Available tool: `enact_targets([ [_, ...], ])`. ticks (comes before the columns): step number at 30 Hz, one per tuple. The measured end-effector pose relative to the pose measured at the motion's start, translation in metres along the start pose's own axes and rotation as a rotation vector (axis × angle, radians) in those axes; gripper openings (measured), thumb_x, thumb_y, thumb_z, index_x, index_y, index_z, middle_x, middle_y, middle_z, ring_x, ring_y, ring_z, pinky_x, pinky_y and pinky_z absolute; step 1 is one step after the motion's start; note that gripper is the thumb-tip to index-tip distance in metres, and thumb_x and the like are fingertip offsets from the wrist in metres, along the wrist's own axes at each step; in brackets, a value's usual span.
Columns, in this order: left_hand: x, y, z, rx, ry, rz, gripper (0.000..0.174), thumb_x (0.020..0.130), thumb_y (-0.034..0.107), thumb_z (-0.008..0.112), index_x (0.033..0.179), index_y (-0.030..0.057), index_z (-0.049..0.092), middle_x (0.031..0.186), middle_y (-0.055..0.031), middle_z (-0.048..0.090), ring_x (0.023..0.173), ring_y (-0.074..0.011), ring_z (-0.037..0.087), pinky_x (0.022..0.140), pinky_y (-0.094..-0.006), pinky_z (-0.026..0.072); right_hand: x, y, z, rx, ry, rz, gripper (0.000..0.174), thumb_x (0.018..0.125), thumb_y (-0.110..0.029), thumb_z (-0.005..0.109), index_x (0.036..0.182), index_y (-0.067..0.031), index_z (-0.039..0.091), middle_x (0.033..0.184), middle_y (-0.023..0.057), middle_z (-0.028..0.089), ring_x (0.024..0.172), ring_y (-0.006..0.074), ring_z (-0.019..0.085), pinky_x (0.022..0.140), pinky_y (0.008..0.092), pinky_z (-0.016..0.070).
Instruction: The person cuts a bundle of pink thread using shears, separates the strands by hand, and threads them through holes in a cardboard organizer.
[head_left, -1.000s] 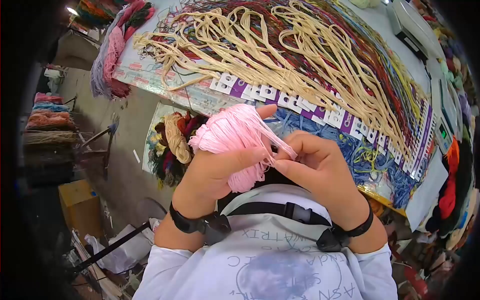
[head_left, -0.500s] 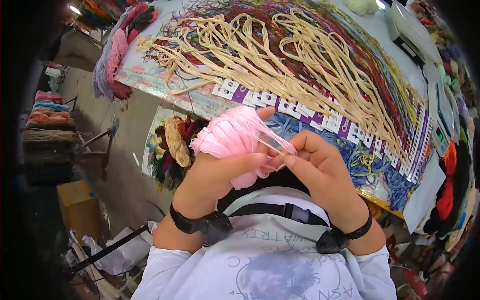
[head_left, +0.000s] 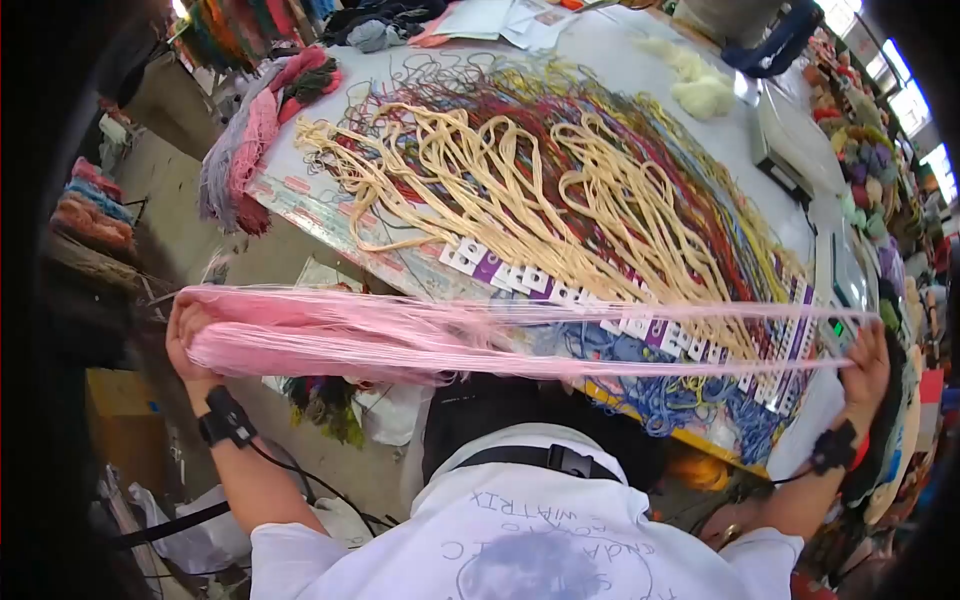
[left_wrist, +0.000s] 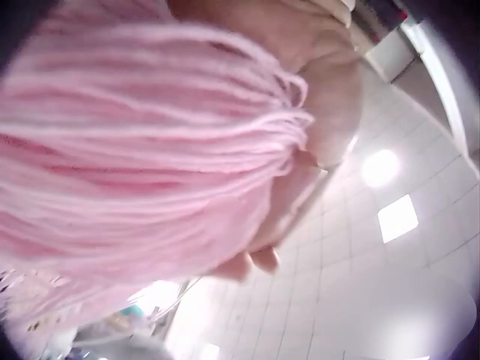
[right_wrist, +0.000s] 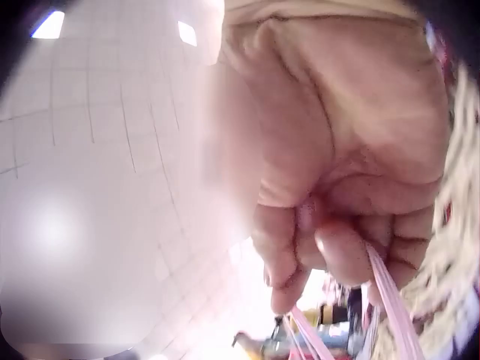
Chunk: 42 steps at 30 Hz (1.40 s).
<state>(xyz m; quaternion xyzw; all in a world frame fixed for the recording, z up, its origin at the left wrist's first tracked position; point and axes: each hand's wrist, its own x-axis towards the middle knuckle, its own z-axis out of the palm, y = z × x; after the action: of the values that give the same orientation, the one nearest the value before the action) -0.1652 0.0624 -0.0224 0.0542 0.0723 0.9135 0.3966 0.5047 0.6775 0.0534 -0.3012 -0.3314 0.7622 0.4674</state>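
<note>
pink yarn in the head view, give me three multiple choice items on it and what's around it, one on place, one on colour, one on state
1. Where is the pink yarn bundle?
A. stretched between the left hand and the right hand
B. coiled on the floor
C. hung on a wall hook

2. What colour are the long looped yarn strands lying topmost on the table?
A. black
B. cream
C. bright green

3. How does the right hand meet the pink strands?
A. flat open palm under them
B. fingers pinch them
C. it does not touch them

Answers:
1 A, the head view shows the yarn spanning from hand to hand.
2 B, cream loops lie over the darker threads.
3 B, the right wrist view shows curled fingers closed on the strands.
</note>
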Motion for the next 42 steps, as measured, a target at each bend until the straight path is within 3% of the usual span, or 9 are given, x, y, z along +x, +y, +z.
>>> enact_targets([
  [5, 0.011, 0.035, -0.011, -0.031, 0.171, 0.251, 0.012, 0.092, 0.008, 0.049, 0.096, -0.0006, 0.057, 0.054, 0.0050, 0.035, 0.045, -0.0037, 0.034, 0.046, -0.0174, 0.0317, 0.001, -0.197, -0.135, -0.065, -0.070, -0.429, 0.029, 0.097, -0.011, 0.041, 0.121, 0.0003, 0.052, 0.061, -0.0042, 0.020, 0.050, 0.0062, 0.021, 0.049, 0.0192, 0.0200],
  [12, 0.054, -0.033, -0.011, -0.065, 0.067, 0.039, 0.010, 0.091, 0.006, 0.051, 0.094, 0.0006, 0.059, 0.056, 0.0054, 0.037, 0.049, -0.0037, 0.038, 0.051, -0.0168, 0.0345, 0.037, -0.157, 0.015, -0.447, -0.159, -0.512, 0.049, 0.089, 0.003, 0.042, 0.137, -0.0049, 0.039, 0.069, -0.0048, 0.025, 0.055, 0.0069, 0.021, 0.051, 0.0186, 0.0183],
  [15, 0.035, 0.045, -0.036, 0.194, -0.072, 0.074, 0.014, 0.093, 0.009, 0.048, 0.093, 0.0010, 0.059, 0.058, 0.0044, 0.041, 0.057, -0.0090, 0.048, 0.062, -0.0219, 0.0426, 0.048, -0.202, 0.003, -0.535, -0.142, -0.475, 0.051, 0.086, 0.004, 0.044, 0.136, -0.0056, 0.040, 0.070, -0.0055, 0.030, 0.054, 0.0055, 0.022, 0.049, 0.0180, 0.0190],
  [17, 0.020, 0.083, -0.046, 0.737, 0.719, 0.614, 0.020, 0.095, 0.013, 0.044, 0.091, 0.0020, 0.060, 0.060, 0.0035, 0.044, 0.069, -0.0156, 0.054, 0.074, -0.0311, 0.0463, 0.032, -0.227, -0.020, -0.692, 0.025, -0.528, 0.045, 0.088, -0.006, 0.051, 0.132, -0.0070, 0.045, 0.068, -0.0052, 0.025, 0.053, 0.0031, 0.024, 0.045, 0.0178, 0.0191],
  [19, -0.016, 0.224, -0.147, 0.579, 0.310, 0.431, 0.023, 0.096, 0.016, 0.042, 0.094, 0.0030, 0.061, 0.060, 0.0032, 0.044, 0.077, -0.0197, 0.055, 0.081, -0.0383, 0.0457, 0.015, -0.264, -0.069, -0.770, 0.132, -0.569, 0.042, 0.089, -0.010, 0.055, 0.130, -0.0076, 0.047, 0.067, -0.0050, 0.022, 0.052, 0.0019, 0.024, 0.043, 0.0177, 0.0191],
  [24, -0.007, 0.252, -0.138, 0.334, 0.429, 0.918, 0.020, 0.093, 0.010, 0.046, 0.106, 0.0018, 0.059, 0.061, 0.0037, 0.040, 0.065, -0.0098, 0.047, 0.077, -0.0253, 0.0414, -0.010, -0.297, -0.060, -0.550, 0.391, -0.703, 0.040, 0.090, -0.013, 0.053, 0.129, -0.0037, 0.047, 0.064, -0.0064, 0.028, 0.049, 0.0008, 0.025, 0.040, 0.0175, 0.0194],
  [27, 0.018, 0.101, -0.032, 0.225, -0.135, 0.485, 0.023, 0.093, 0.009, 0.047, 0.114, 0.0035, 0.056, 0.062, 0.0054, 0.037, 0.060, -0.0048, 0.041, 0.070, -0.0214, 0.0385, -0.002, -0.221, 0.045, -0.489, 0.281, -0.660, 0.040, 0.091, -0.015, 0.052, 0.128, -0.0014, 0.046, 0.063, -0.0072, 0.032, 0.047, 0.0001, 0.026, 0.038, 0.0174, 0.0195],
  [33, 0.075, -0.128, 0.009, 0.546, 0.179, -0.029, 0.040, 0.087, 0.014, 0.058, 0.122, 0.0000, 0.047, 0.065, 0.0061, 0.043, 0.057, -0.0017, 0.041, 0.051, -0.0169, 0.0358, 0.023, 0.073, 0.239, -0.652, -0.074, -0.209, 0.025, 0.087, -0.022, 0.062, 0.104, -0.0033, 0.064, 0.064, -0.0098, 0.040, 0.051, -0.0024, 0.032, 0.041, 0.0135, 0.0210],
  [42, 0.127, -0.236, -0.009, 1.480, 0.258, -0.514, 0.014, 0.079, 0.009, 0.062, 0.088, -0.0007, 0.063, 0.066, -0.0031, 0.055, 0.049, -0.0117, 0.049, 0.044, -0.0256, 0.0403, -0.005, 0.359, 0.356, -1.023, -0.609, 0.106, 0.021, 0.083, -0.022, 0.065, 0.085, -0.0014, 0.069, 0.065, -0.0008, 0.058, 0.054, 0.0060, 0.048, 0.049, 0.0214, 0.0374],
])
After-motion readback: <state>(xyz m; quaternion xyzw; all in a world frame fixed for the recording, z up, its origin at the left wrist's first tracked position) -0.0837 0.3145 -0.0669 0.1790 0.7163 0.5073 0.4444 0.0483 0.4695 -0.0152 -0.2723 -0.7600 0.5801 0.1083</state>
